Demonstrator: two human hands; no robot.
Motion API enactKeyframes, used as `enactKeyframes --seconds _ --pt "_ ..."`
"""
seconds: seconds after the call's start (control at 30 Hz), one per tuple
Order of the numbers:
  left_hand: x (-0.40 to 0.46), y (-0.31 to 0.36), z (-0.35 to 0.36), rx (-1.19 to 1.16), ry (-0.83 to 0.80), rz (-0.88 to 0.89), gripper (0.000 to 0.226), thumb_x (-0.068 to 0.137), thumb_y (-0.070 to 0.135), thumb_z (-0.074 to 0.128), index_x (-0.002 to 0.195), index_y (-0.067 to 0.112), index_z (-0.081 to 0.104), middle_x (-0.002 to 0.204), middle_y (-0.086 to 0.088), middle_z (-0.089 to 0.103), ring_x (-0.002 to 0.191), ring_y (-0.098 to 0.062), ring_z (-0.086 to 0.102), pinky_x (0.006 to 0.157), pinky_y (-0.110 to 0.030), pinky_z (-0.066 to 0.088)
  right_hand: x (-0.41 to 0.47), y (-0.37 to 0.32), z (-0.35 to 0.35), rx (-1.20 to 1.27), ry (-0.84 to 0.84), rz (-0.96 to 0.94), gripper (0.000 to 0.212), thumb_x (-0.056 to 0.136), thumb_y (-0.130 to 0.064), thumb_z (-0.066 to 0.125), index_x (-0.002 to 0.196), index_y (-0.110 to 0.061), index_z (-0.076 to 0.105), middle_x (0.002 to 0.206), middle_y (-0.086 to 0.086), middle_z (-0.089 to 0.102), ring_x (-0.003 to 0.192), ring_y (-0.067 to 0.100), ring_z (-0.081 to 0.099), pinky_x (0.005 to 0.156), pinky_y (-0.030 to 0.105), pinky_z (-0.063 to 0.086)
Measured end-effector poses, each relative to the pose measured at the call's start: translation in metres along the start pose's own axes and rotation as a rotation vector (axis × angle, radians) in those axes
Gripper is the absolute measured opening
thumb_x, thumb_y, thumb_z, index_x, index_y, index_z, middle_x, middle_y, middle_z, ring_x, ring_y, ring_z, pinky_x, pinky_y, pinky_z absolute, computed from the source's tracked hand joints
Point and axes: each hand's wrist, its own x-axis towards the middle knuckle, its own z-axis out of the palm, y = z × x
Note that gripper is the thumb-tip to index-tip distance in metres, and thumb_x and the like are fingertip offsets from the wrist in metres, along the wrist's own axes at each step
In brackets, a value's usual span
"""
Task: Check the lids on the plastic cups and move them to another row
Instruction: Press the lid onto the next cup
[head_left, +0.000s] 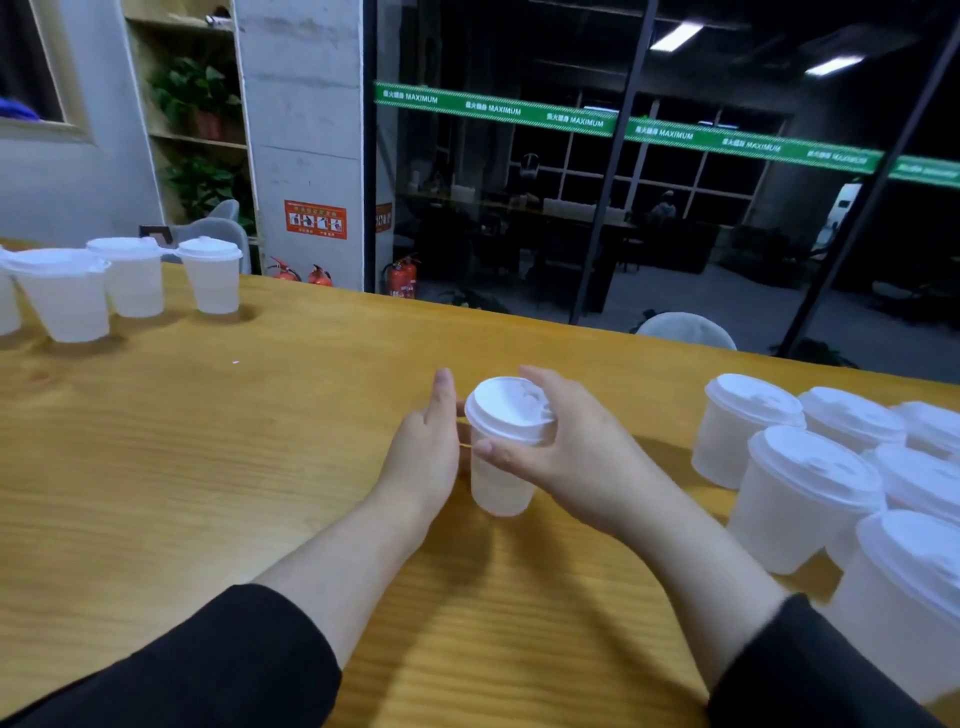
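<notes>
Though unobstructed: cup (501, 467) (lidded cluster (810, 488) rightward)

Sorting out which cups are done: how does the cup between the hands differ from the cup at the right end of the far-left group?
The held cup is tilted; the far-left cup stands upright. The held cup is gripped by the right hand; the far-left cup is untouched. Both are translucent with white lids.

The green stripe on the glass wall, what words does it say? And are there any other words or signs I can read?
"MAXIMUM": repeated in white along the green stripe on the dark glass wall; the characters beside each are too blurred.
Orange safety sign on the grey concrete pillar: too small to read.
White plastic lidded cups: no text visible.
</notes>
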Motion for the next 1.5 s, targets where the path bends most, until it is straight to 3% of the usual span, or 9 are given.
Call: enactKeyframes --seconds 0.33,0.53,0.67,0.77,0.97,1.1,1.23,1.4,1.5 --pt "0.008 0.012 0.019 -0.456 -0.141 -0.172 0.051 0.099 0.056 0.058 0.134 0.019 0.066 0.131 -0.011 0.071 0.118 -0.027 0.069 0.111 -0.052 0.049 0.026 0.015 0.011 0.498 0.295 0.066 0.086 0.078 -0.053 0.081 0.153 -0.031 0.044 0.147 -0.013 0.05 0.134 0.005 0.046 0.11 0.028 0.041" --pt "0.022 0.028 0.03 -0.43 -0.19 -0.329 0.04 0.098 0.053 0.055 0.085 0.026 0.081 0.084 -0.007 0.071 0.067 -0.026 0.059 0.06 -0.032 0.041 0.022 0.03 -0.013 0.403 0.199 -0.024 0.104 0.068 -0.079 0.069 0.157 -0.039 0.034 0.152 -0.024 0.043 0.137 -0.005 0.041 0.106 0.022 0.039" --pt "0.012 0.031 0.02 -0.359 -0.403 -0.415 0.043 0.094 0.057 0.054 0.091 0.023 0.08 0.08 -0.007 0.068 0.063 -0.022 0.057 0.052 -0.027 0.036 0.015 0.033 -0.023 0.332 0.071 -0.128 0.085 0.074 -0.074 0.069 0.149 -0.047 0.041 0.141 -0.032 0.048 0.132 -0.011 0.043 0.106 0.024 0.043" --pt "0.004 0.031 0.031 -0.419 -0.28 -0.386 0.044 0.095 0.051 0.058 0.068 0.026 0.082 0.07 -0.004 0.07 0.058 -0.021 0.06 0.058 -0.031 0.038 0.019 0.033 -0.016 0.349 0.133 -0.138 0.076 0.077 -0.07 0.07 0.145 -0.046 0.048 0.137 -0.03 0.05 0.129 -0.01 0.045 0.103 0.023 0.044" --pt "0.005 0.026 0.041 -0.395 -0.008 -0.039 0.053 0.093 0.051 0.066 0.12 0.005 0.068 0.079 -0.005 0.065 0.058 -0.017 0.057 0.054 -0.031 0.036 0.02 0.021 -0.002 0.564 0.376 0.011 0.068 0.084 -0.066 0.07 0.143 -0.038 0.052 0.135 -0.019 0.056 0.126 0.003 0.053 0.1 0.026 0.046" --pt "0.005 0.033 0.028 -0.41 -0.249 -0.322 0.039 0.093 0.054 0.063 0.106 0.021 0.079 0.085 -0.006 0.071 0.061 -0.021 0.06 0.048 -0.025 0.039 0.014 0.028 -0.018 0.418 0.191 -0.073 0.089 0.073 -0.087 0.058 0.15 -0.048 0.04 0.139 -0.034 0.045 0.125 -0.02 0.04 0.09 0.006 0.037" --pt "0.001 0.032 0.026 -0.391 -0.365 -0.43 0.036 0.092 0.053 0.06 0.093 0.023 0.081 0.081 -0.008 0.066 0.054 -0.02 0.05 0.039 -0.02 0.03 0.009 0.03 -0.018 0.357 0.156 -0.175 0.076 0.078 -0.073 0.065 0.146 -0.045 0.046 0.137 -0.032 0.048 0.13 -0.019 0.04 0.095 0.008 0.037" --pt "0.004 0.025 0.039 -0.386 -0.139 -0.077 0.043 0.09 0.055 0.069 0.11 0.017 0.071 0.084 -0.004 0.066 0.062 -0.017 0.057 0.054 -0.03 0.039 0.015 0.021 0.0 0.447 0.427 -0.049 0.065 0.082 -0.064 0.056 0.143 -0.042 0.05 0.128 -0.022 0.056 0.119 -0.006 0.053 0.091 0.015 0.044" --pt "0.005 0.022 0.038 -0.327 -0.064 0.097 0.049 0.087 0.055 0.068 0.105 0.01 0.063 0.083 -0.006 0.066 0.065 -0.021 0.055 0.052 -0.032 0.04 0.016 0.023 -0.006 0.53 0.341 -0.008 0.075 0.086 -0.075 0.057 0.151 -0.044 0.039 0.132 -0.024 0.054 0.124 -0.003 0.052 0.094 0.015 0.044"
